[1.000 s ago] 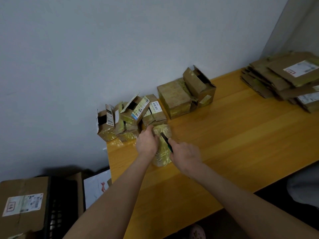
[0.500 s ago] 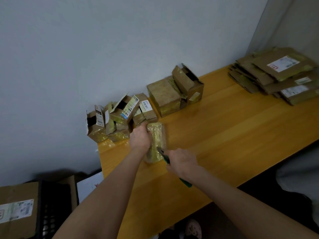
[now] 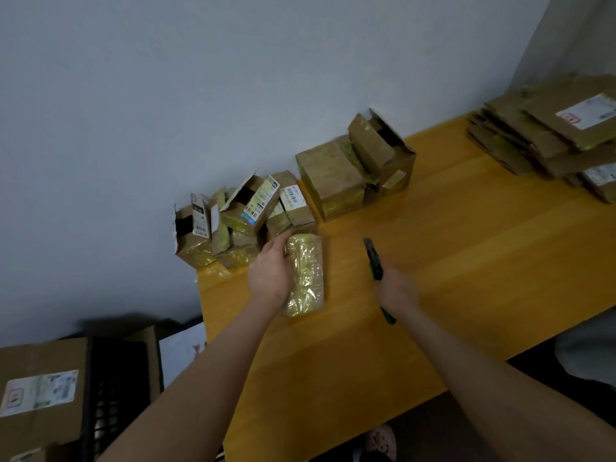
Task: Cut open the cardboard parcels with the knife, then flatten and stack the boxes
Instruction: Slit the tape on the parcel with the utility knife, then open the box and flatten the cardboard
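Observation:
A small parcel [image 3: 305, 275] wrapped in shiny yellowish tape lies on the wooden table [image 3: 450, 261] near its left end. My left hand [image 3: 270, 273] holds the parcel along its left side, fingers reaching over its far end. My right hand [image 3: 396, 290] grips a green-handled utility knife [image 3: 373, 260], blade pointing away from me, lifted clear to the right of the parcel. Several small opened boxes [image 3: 240, 218] crowd against the wall behind the parcel. Flattened boxes form a stack [image 3: 546, 138] at the far right.
Two larger boxes [image 3: 353, 175] stand against the wall, one with its flaps open. Below the table's left end sit a labelled cardboard box [image 3: 36, 395] and a black crate [image 3: 113, 395]. A slippered foot [image 3: 381, 441] shows under the table's front edge.
My right hand has drawn the knife off the parcel and moved it to the right, blade now free in the air. The left hand stays on the parcel.

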The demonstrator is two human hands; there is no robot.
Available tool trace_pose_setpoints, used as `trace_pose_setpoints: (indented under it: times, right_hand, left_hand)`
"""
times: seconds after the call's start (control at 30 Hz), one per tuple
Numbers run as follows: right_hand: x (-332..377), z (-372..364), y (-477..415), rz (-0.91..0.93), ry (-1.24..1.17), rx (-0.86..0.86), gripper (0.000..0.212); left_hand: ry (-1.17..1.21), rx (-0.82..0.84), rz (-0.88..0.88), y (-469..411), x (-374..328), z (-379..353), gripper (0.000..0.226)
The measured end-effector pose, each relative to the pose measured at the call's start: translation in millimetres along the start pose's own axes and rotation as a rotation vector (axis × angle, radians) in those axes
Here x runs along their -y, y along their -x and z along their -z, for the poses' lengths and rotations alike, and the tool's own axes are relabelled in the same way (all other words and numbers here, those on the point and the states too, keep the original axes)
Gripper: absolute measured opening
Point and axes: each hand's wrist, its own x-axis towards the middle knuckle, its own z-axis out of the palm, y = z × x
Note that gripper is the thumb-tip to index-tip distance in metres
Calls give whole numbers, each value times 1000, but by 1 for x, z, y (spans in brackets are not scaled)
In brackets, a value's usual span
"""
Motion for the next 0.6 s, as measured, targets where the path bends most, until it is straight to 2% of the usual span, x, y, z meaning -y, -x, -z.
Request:
trace_pose_setpoints:
  times: [0.13, 0.2, 0.27, 0.33, 0.4, 0.47, 0.53, 0.6]
  right_hand:
    - [-13, -22, -27, -58, 37, 32, 52]
    - [-13, -24, -30, -68, 95, 44, 50]
    - [-4, -19, -25, -12, 182, -24, 46]
    - [18, -16, -15, 152, 60, -45, 51]
    - [49, -18, -1, 264, -187, 136, 59]
    - [74, -26, 6, 274, -283, 236, 52]
    - [85, -32, 7, 243, -281, 180, 37]
    - [87, -37, 6, 220, -255, 108, 34]
  left_hand:
    - [-28, 25, -21, 1, 6, -2, 56]
    - [-18, 54, -26, 2, 9, -2, 61]
    - [4, 89, -23, 3, 11, -1, 68]
    - [41, 134, 1, 4, 11, -1, 76]
    - [73, 158, -2, 5, 10, -1, 80]
    - [82, 167, -28, 6, 9, -3, 83]
    - [97, 154, -24, 7, 10, -4, 84]
    - [111, 130, -3, 7, 12, -6, 83]
